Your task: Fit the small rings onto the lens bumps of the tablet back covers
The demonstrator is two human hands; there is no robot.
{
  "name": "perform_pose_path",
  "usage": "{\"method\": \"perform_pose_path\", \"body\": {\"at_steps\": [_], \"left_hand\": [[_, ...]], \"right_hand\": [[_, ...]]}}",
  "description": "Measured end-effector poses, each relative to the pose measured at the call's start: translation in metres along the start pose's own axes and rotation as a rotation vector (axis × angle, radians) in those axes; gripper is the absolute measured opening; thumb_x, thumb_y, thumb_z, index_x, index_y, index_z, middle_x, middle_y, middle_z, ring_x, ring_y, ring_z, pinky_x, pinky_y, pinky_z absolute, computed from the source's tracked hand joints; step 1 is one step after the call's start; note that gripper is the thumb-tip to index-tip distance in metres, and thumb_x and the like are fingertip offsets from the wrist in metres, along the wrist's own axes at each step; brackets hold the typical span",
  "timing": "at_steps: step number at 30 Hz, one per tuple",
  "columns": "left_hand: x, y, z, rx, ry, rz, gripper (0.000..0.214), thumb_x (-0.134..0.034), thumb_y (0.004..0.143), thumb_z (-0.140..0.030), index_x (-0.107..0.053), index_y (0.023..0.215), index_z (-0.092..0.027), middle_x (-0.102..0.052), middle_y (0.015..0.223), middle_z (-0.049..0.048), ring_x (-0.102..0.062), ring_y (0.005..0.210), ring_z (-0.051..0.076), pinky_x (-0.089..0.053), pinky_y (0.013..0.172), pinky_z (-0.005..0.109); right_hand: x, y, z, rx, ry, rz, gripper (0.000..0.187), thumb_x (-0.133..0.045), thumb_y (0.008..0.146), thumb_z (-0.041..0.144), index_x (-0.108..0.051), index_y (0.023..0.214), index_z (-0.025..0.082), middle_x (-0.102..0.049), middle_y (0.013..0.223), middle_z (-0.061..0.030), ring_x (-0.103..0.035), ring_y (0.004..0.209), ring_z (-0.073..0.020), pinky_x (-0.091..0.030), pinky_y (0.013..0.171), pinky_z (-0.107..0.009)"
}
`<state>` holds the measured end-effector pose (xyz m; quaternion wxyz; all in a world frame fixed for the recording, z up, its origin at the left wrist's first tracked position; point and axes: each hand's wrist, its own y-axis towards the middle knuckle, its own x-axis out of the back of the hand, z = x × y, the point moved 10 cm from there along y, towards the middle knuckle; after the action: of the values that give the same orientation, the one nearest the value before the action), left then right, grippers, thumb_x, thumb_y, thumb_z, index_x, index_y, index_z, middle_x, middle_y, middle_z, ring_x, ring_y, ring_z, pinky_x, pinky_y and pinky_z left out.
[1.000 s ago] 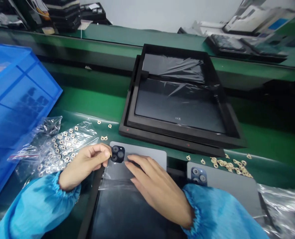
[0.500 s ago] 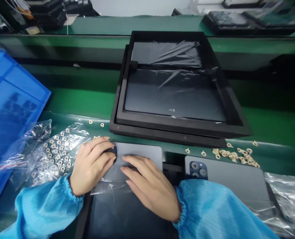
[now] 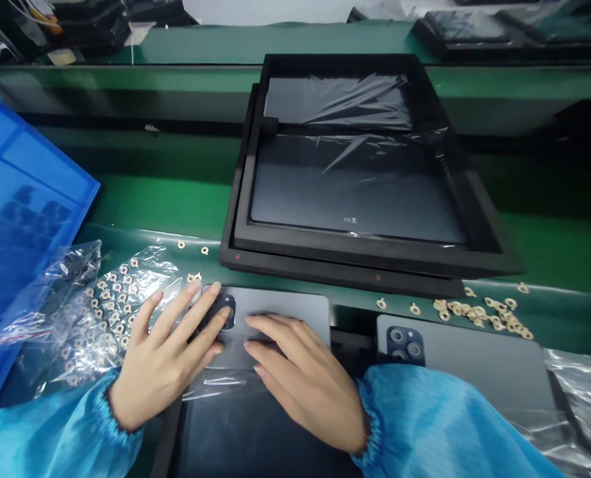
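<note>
My left hand (image 3: 168, 352) lies with its fingers spread, the fingertips on and beside a dark triple-lens camera module (image 3: 222, 312). The module sits at the top left corner of a grey phone back panel (image 3: 285, 309) and is partly hidden by my fingers. My right hand (image 3: 300, 378) rests its fingertips on that panel, holding nothing. Clear plastic film (image 3: 216, 385) runs from the panel's lower part under both hands. To the right, a second grey panel (image 3: 479, 372) carries a blue camera module (image 3: 405, 345).
A black tray (image 3: 350, 262) holding a film-wrapped dark panel stands just beyond my hands. To the left are a clear bag of small washers (image 3: 121, 305) and a blue plastic crate (image 3: 21, 219). Loose washers (image 3: 475, 312) lie on the green bench mat.
My left hand has gone from pinching the dark camera module to lying spread over it, and the module now sits on the panel's corner. The view has levelled and tilted slightly.
</note>
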<state>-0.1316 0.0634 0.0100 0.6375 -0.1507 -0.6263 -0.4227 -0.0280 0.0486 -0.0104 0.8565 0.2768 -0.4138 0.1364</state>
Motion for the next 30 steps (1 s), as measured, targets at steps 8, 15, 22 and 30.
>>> {"method": "perform_pose_path", "body": {"at_steps": [8,15,22,30], "left_hand": [[-0.008,-0.008,0.01,0.065,-0.187,0.07,0.032,-0.05,0.093,-0.032,-0.06,0.123,-0.027,-0.056,0.137,0.0054,-0.043,0.133,0.027,-0.019,0.116,0.046],[-0.017,-0.009,0.012,0.092,-0.271,0.116,0.04,-0.045,0.095,-0.036,-0.053,0.132,-0.025,-0.051,0.141,0.0071,-0.042,0.133,0.028,-0.02,0.114,0.049],[-0.019,-0.007,0.008,0.082,-0.207,0.118,0.039,-0.043,0.096,-0.038,-0.055,0.13,-0.026,-0.052,0.141,0.0056,-0.044,0.132,0.027,-0.013,0.117,0.049],[-0.004,-0.013,0.035,0.165,-0.352,0.046,0.024,-0.057,0.088,-0.015,-0.062,0.111,-0.024,-0.065,0.114,0.0067,-0.056,0.111,0.024,-0.036,0.102,0.045]], "right_hand": [[0.001,0.0,0.0,-0.004,-0.009,-0.005,0.023,-0.045,0.093,0.012,-0.065,0.101,0.015,-0.064,0.118,-0.0122,-0.055,0.109,-0.023,-0.052,0.086,-0.038],[0.002,0.0,0.002,0.012,-0.018,-0.014,0.022,-0.044,0.093,0.012,-0.065,0.1,0.015,-0.064,0.118,-0.0109,-0.056,0.108,-0.0235,-0.051,0.086,-0.037],[0.0,0.0,0.0,-0.002,-0.008,-0.006,0.022,-0.044,0.094,0.014,-0.065,0.1,0.016,-0.064,0.118,-0.0112,-0.055,0.109,-0.0225,-0.051,0.086,-0.037],[0.001,-0.001,-0.001,-0.004,0.013,-0.012,0.021,-0.045,0.092,0.011,-0.064,0.1,0.014,-0.064,0.118,-0.0104,-0.056,0.107,-0.023,-0.051,0.085,-0.037]]}}
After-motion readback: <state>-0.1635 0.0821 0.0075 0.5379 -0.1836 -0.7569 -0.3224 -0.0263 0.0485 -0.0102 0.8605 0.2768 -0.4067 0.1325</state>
